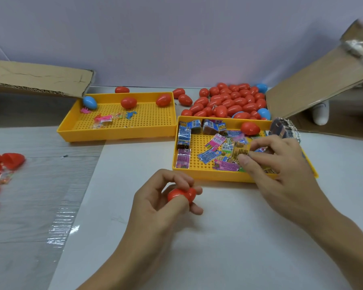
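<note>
My left hand (155,204) grips a red plastic egg (181,194) just above the white table, near the front of the right yellow tray (210,174). My right hand (281,170) reaches into that tray and pinches a small folded paper leaflet (240,151) between thumb and fingers. Several more colourful leaflets (210,151) lie loose on the tray's perforated floor, with one red egg (249,128) at its far side.
A second yellow tray (117,132) at the left holds two red eggs, a blue egg (90,102) and small toy packets. A heap of red eggs (228,101) lies behind the right tray. Cardboard flaps (314,97) stand left and right. More red eggs (0,164) sit at the far left.
</note>
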The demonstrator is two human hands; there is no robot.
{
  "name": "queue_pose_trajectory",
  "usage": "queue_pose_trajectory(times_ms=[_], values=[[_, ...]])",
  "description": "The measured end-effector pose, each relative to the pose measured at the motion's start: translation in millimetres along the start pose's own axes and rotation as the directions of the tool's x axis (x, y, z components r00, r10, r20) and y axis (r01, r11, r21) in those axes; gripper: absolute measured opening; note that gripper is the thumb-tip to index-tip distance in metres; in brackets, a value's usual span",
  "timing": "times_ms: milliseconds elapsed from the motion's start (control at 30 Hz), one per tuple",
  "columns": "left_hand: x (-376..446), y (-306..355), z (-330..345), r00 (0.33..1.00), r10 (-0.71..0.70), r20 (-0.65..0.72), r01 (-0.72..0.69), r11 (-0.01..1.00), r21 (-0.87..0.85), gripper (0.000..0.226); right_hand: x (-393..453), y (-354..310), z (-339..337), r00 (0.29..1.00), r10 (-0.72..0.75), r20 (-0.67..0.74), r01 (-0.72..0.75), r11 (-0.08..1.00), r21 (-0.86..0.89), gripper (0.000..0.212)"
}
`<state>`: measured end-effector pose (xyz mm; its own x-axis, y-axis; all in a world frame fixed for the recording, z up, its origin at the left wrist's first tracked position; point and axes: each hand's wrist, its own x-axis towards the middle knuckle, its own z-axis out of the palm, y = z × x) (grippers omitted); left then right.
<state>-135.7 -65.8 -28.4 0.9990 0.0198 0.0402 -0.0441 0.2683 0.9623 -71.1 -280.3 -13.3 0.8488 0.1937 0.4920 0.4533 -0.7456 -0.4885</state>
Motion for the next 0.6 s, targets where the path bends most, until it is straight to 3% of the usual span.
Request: queue_pose_trajectory(times_ms=[100,167,267,467,600], values=[[0,0,0,1.0,0.011,-0.004,-0.011,0.999,0.046,0.019,-1,-6,-8,0.998,-0.008,-0.061,0.012,0.997,0.077,0.018],[-1,2,0,1.0,-0.001,0.019,-0.001,0.997,0.076,0.017,-1,-11,-12,0.999,0.027,-0.047,-0.016,0.976,0.217,0.016],[-3,4,4,0.999,0.002,0.047,-0.009,0.989,0.145,0.029,-7,-19,-14,0.993,0.023,0.112,-0.074,0.879,0.471,0.021],[-3,7,10,0.997,-0.026,0.069,0.013,0.983,0.185,0.031,-20,-30,-10,0.923,-0.072,0.378,-0.193,0.765,0.615,0.022],[-2,9,9,0.998,-0.026,0.052,0.018,0.99,0.141,0.009,-20,-29,-8,0.889,-0.027,0.458,-0.294,0.733,0.614,0.028]])
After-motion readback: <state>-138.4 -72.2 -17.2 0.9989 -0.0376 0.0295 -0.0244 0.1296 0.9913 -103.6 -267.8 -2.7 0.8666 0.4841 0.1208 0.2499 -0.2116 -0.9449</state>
